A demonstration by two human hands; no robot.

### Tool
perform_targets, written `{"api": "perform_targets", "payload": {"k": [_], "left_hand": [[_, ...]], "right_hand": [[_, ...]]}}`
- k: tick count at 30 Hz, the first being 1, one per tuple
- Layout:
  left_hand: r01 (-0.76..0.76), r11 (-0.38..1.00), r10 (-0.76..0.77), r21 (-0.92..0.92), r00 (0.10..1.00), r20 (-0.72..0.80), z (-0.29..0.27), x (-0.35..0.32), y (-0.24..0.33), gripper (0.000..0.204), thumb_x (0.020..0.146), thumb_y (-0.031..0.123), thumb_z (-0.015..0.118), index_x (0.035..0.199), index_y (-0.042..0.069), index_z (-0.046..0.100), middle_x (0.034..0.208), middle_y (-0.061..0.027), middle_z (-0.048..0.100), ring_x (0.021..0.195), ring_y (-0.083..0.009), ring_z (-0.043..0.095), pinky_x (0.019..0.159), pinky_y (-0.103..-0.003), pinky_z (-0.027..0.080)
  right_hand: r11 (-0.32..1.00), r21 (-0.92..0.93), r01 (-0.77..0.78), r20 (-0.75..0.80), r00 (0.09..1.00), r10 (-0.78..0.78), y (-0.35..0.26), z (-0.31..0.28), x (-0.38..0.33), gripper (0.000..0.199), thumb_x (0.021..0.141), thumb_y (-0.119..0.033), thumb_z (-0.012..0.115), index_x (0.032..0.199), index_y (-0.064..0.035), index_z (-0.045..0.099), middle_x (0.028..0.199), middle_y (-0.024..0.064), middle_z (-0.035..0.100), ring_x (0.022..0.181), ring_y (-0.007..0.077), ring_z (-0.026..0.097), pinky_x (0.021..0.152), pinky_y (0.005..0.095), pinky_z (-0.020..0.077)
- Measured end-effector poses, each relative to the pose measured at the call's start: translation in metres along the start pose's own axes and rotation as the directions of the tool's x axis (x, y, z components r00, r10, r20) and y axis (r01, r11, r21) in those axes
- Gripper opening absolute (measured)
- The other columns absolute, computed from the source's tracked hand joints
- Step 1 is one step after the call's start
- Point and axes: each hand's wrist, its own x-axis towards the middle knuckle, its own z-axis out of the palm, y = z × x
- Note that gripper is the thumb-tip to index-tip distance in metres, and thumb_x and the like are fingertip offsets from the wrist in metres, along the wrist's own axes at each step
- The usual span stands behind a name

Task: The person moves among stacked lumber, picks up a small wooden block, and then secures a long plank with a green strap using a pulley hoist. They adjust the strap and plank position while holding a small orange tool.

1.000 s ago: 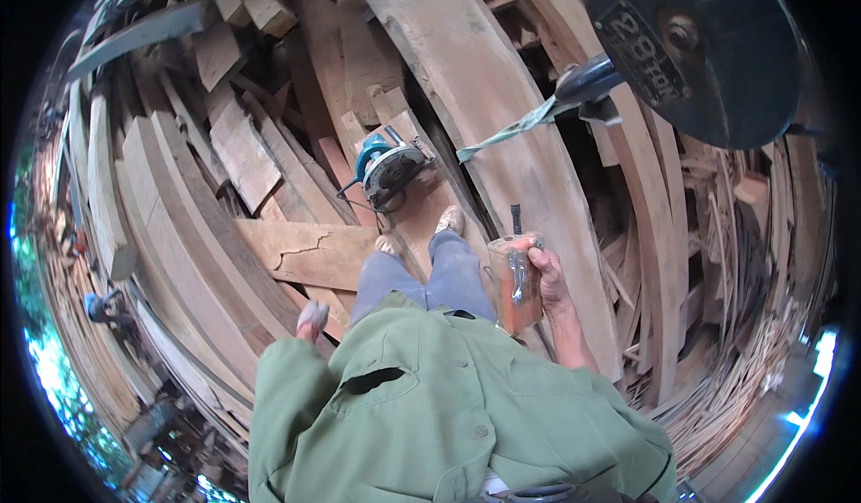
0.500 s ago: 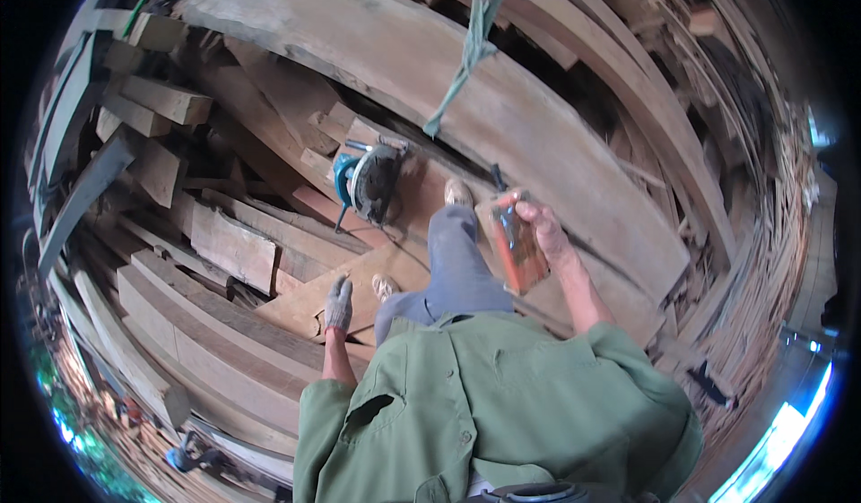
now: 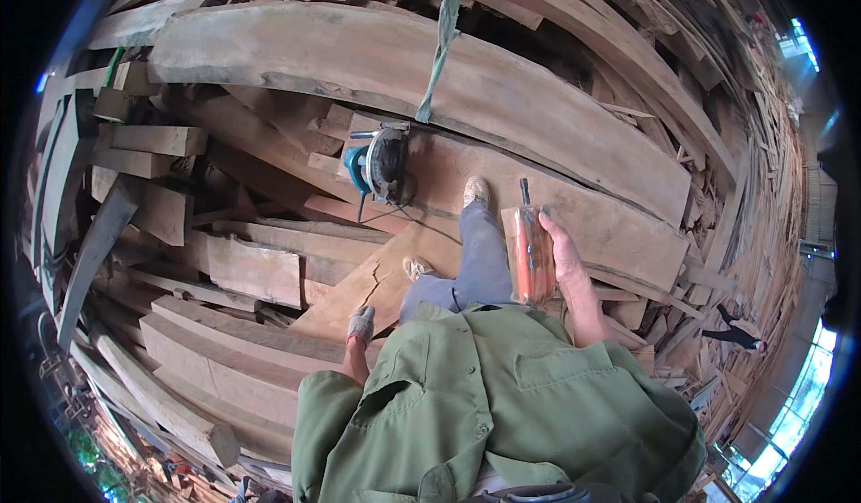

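Observation:
My right hand (image 3: 565,254), bare, is closed round a flat tan-and-orange box-like tool (image 3: 534,265) with a dark stem standing up from its top end. Its exact kind I cannot make out. The tool is held in front of my body, right of my leg. My left hand (image 3: 360,323), in a grey glove, hangs low at my left side with loosely stretched fingers and nothing in them. Beneath it lies a flat board (image 3: 345,310) with a long crack. A teal circular saw (image 3: 386,164) rests farther off on a wide plank, left of my forward foot.
A long, wide slab (image 3: 404,50) runs across the far side. Thick squared beams (image 3: 224,355) are stacked at the left, with short block ends (image 3: 175,140) beyond. A pale green strap (image 3: 439,59) hangs at the top. My shoes (image 3: 477,191) stand on boards.
The boxy tool has turned more upright in my right hand. My left hand has shifted slightly right and nearer my body. The whole view has turned, and my hands hold the same things.

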Motion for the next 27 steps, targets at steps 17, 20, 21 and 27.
{"api": "perform_targets", "payload": {"k": [17, 20, 21, 27], "left_hand": [[-0.233, 0.972, 0.233, -0.018, 0.972, -0.007, 0.014, -0.026, 0.064, 0.049, 0.095, 0.034, 0.056, 0.128, -0.002, 0.057, 0.126, -0.0178, 0.062, 0.118, -0.0258, 0.058, 0.101, -0.034, 0.042], [-0.108, 0.994, 0.109, -0.030, 0.994, 0.007, 0.009, -0.028, 0.019, 0.049, 0.094, 0.034, 0.055, 0.126, -0.003, 0.058, 0.124, -0.0186, 0.063, 0.117, -0.0268, 0.058, 0.099, -0.034, 0.043], [-0.149, 0.989, 0.149, -0.005, 0.989, 0.000, 0.007, -0.028, 0.007, 0.048, 0.094, 0.034, 0.055, 0.125, -0.003, 0.059, 0.123, -0.0189, 0.064, 0.117, -0.0272, 0.059, 0.099, -0.034, 0.043], [-0.086, 0.995, 0.085, 0.057, 0.996, 0.016, 0.001, -0.027, -0.042, 0.048, 0.093, 0.034, 0.054, 0.121, -0.004, 0.061, 0.118, -0.0199, 0.066, 0.114, -0.0293, 0.060, 0.098, -0.035, 0.044]], "right_hand": [[0.994, -0.109, 0.028, 0.008, 1.000, -0.027, 0.029, 0.036, -0.032, 0.034, 0.091, -0.038, 0.063, 0.108, -0.0086, 0.066, 0.094, 0.0021, 0.067, 0.083, 0.0140, 0.065, 0.075, 0.0315, 0.0548], [0.993, -0.112, 0.027, 0.020, 0.999, -0.025, 0.034, 0.038, -0.032, 0.034, 0.092, -0.038, 0.063, 0.108, -0.0084, 0.066, 0.091, 0.0032, 0.067, 0.080, 0.0143, 0.065, 0.072, 0.0320, 0.0552], [0.995, -0.094, 0.021, 0.029, 0.999, -0.019, 0.034, 0.038, -0.032, 0.034, 0.091, -0.038, 0.063, 0.108, -0.0084, 0.066, 0.090, 0.0036, 0.067, 0.078, 0.0145, 0.065, 0.072, 0.0323, 0.0553], [0.997, -0.083, 0.000, 0.056, 0.998, 0.005, 0.038, 0.046, -0.034, 0.034, 0.092, -0.037, 0.063, 0.108, -0.0078, 0.066, 0.089, 0.0043, 0.068, 0.076, 0.0154, 0.065, 0.069, 0.0329, 0.0552]]}}
